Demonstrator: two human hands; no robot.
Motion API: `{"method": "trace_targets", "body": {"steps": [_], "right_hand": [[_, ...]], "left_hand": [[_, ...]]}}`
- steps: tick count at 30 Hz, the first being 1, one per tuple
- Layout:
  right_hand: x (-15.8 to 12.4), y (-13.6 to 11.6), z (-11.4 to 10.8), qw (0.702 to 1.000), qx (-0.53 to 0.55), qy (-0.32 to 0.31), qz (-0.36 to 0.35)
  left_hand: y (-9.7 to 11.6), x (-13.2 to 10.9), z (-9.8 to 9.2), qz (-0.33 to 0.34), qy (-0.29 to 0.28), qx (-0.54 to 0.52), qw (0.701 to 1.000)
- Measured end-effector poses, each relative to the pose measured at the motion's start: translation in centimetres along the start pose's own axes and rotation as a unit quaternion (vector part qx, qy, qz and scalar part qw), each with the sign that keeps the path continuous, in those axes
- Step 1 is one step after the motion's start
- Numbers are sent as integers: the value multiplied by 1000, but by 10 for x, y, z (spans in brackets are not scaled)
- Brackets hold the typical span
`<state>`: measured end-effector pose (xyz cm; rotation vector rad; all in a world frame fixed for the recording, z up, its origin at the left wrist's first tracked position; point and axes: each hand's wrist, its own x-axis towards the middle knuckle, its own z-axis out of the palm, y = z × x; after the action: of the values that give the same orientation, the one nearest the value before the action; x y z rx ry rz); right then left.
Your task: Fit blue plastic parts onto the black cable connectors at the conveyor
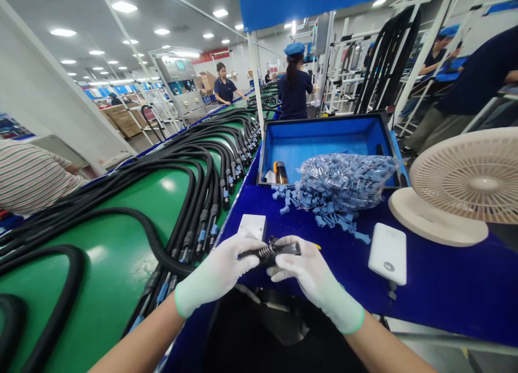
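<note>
Both my hands wear white gloves. My left hand (218, 268) is closed around one end of a black hose connector (267, 251) with a coiled, spring-like section. My right hand (309, 273) pinches the connector's other end between thumb and fingers. A black hose (162, 249) runs from the left to behind my left hand; whether it joins the connector is hidden. Just beyond my hands stands a small white box (254, 224). Farther off, small blue plastic clips (319, 203) spill from a clear plastic bag (348, 173).
Black hoses with blue-clipped ends lie across the green conveyor (117, 243) at left. A blue crate (324, 130) stands behind the clips, with a brown tape roll (280, 172) at its front edge. A corded white device (387, 253) and a fan (473, 178) occupy the right. Several people work beyond.
</note>
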<state>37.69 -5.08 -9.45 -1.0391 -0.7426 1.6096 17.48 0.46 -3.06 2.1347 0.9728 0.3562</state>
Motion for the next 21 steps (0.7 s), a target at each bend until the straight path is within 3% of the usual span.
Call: {"method": "trace_targets", "body": {"steps": [6, 13, 17, 21], "right_hand": [[-4, 0, 2, 998, -26, -60, 12], [-1, -2, -2, 996, -10, -90, 4], [-5, -5, 2, 994, -27, -100, 20], [-7, -7, 6, 993, -8, -110, 34]], "left_hand": [[-5, -2, 9, -31, -9, -12, 999], [3, -11, 24, -69, 74, -68, 993], [2, -13, 36, -8, 107, 6, 994], [-7, -13, 42, 68, 86, 79, 991]]}}
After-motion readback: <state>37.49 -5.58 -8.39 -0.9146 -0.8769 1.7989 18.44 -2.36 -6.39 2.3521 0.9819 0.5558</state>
